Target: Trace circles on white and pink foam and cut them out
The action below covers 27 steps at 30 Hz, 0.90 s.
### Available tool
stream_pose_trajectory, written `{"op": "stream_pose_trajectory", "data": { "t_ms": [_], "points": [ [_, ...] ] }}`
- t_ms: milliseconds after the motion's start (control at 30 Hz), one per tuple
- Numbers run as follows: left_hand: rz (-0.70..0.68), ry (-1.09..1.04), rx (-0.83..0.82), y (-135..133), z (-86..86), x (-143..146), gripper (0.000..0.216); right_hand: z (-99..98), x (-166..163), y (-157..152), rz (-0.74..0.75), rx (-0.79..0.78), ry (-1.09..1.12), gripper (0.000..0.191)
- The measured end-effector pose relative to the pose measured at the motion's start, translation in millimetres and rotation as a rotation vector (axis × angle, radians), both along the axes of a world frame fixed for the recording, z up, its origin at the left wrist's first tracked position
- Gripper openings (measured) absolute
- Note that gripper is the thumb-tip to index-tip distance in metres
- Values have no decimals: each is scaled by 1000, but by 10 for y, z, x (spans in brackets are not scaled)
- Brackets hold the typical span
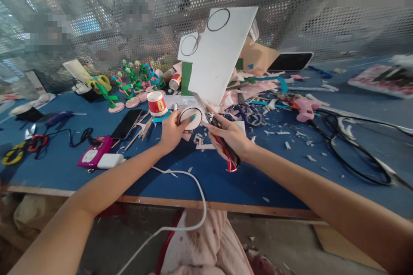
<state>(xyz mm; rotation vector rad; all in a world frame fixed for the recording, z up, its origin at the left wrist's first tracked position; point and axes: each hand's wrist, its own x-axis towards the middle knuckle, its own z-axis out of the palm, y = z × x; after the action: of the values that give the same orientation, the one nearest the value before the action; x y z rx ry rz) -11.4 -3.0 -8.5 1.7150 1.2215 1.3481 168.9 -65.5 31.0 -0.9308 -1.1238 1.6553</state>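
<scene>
Between the thumb and fingers of my left hand (pixel 172 131) is a white paper disc (pixel 191 114) with a black ring drawn along its rim. My right hand (pixel 227 133) is wrapped round the red and black handles of a pair of scissors (pixel 229 154). The blades point up and left, close to the disc's right edge. Just beyond both hands a large white sheet (pixel 217 56) leans upright with a black circle drawn on it. A smaller white piece (pixel 183 47) with another circle is beside it. A red and white paper cup (pixel 157 104) stands left of my left hand.
Paper scraps (pixel 287 146) are strewn to the right, near a pink glue gun (pixel 305 109) and its looped black cable. On the left lie a phone (pixel 127 123), a magenta power strip (pixel 96 151) and yellow-handled scissors (pixel 14 153). Green paper plant models (pixel 129 81) stand at the back.
</scene>
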Motion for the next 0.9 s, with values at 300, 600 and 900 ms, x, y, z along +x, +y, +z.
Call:
{"op": "stream_pose_trajectory", "data": {
  "t_ms": [300, 600, 900],
  "points": [
    [6, -160, -38, 18, -18, 11, 39, -18, -4, -24, 28, 1, 11, 82],
    [-125, -375, -203, 9, 34, 34, 70, -42, 59, 83, -96, 58, 95, 86],
    [-45, -265, -159, 16, 23, 36, 37, -9, 45, -6, 55, 62, 36, 89]
  ]
}}
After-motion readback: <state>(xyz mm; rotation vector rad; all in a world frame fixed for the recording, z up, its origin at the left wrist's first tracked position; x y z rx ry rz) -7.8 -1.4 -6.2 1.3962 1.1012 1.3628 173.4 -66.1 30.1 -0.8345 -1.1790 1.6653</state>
